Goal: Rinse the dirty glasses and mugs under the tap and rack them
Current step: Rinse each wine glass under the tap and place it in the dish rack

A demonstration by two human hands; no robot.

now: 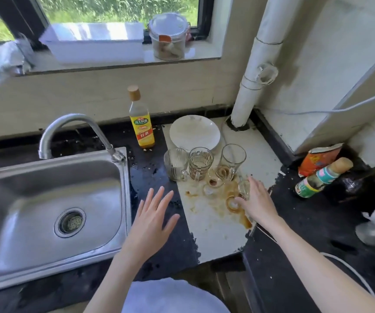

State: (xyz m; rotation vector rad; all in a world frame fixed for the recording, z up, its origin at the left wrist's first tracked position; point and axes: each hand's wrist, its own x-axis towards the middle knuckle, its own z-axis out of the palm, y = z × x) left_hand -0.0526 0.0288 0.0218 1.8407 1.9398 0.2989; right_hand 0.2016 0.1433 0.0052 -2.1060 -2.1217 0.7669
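Hands: left hand (153, 216) hovers flat over the worktop (159, 177), fingers spread toward 12 o'clock; right hand (257, 204) grips a small glass (243, 188), wrist at 5 o'clock.

Yellow-labelled bottle (141, 123), white plate (194, 132), brown-stained counter (215, 231)

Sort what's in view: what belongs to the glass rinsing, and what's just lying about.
For the job: tap, sink, two mugs, tall glass, small glass in right hand, left hand.

Lying about: plate, yellow bottle, jar, sauce bottle.
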